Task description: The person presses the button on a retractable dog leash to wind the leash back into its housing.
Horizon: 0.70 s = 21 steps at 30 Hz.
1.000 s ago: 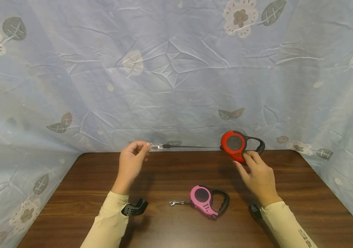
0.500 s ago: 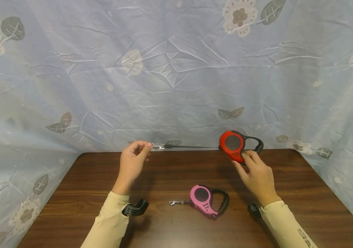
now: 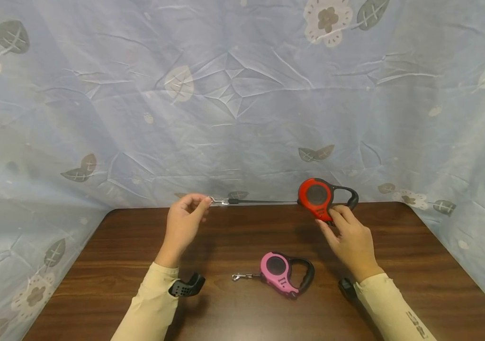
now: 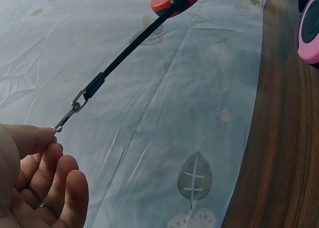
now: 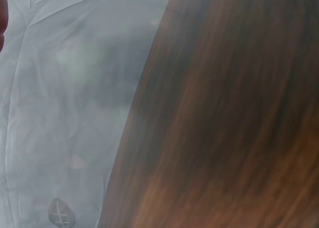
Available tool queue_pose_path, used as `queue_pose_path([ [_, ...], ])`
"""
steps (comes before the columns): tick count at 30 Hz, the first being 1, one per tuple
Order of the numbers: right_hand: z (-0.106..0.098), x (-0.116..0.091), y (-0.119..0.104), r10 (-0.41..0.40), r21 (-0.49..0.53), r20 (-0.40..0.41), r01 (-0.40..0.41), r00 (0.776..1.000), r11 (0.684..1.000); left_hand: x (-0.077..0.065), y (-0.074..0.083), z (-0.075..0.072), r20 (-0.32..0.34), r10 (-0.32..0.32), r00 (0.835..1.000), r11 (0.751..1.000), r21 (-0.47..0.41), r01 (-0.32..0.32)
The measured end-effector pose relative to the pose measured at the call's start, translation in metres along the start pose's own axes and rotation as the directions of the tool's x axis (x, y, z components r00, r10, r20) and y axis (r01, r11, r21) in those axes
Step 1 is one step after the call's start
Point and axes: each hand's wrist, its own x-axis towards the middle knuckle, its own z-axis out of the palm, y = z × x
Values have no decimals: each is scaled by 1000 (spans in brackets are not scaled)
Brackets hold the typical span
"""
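Observation:
Between finger and thumb my left hand (image 3: 184,222) pinches the end of a metal snap hook (image 4: 70,114). From the hook a black leash strap (image 3: 264,201) runs taut to the right, into a red retractable dog leash (image 3: 305,196) with a black handle. My right hand (image 3: 351,244) grips the red casing at its lower end, thumb on the near side. Both hands are raised over the far part of the table. A pink retractable leash (image 3: 268,265) lies nearer on the tabletop, its own snap hook (image 3: 240,276) pointing left. The right wrist view catches only a sliver of fingertip.
The dark wooden table (image 3: 119,255) reaches back to a pale blue cloth (image 3: 140,142) printed with flowers and leaves, which hangs behind and at both sides. A black wrist-worn device (image 3: 187,286) sits on the left forearm.
The red leash and my right hand have shifted slightly left. My left hand has edged a little right, still holding the hook. The strap stays taut; the pink leash lies as before.

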Motion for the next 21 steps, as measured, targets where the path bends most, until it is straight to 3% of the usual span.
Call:
queue_pose_path([
  [21,1,-1,-5,-1,-17,57,2,998,1000,-5,3,8,68,1,998,998,66,-6],
])
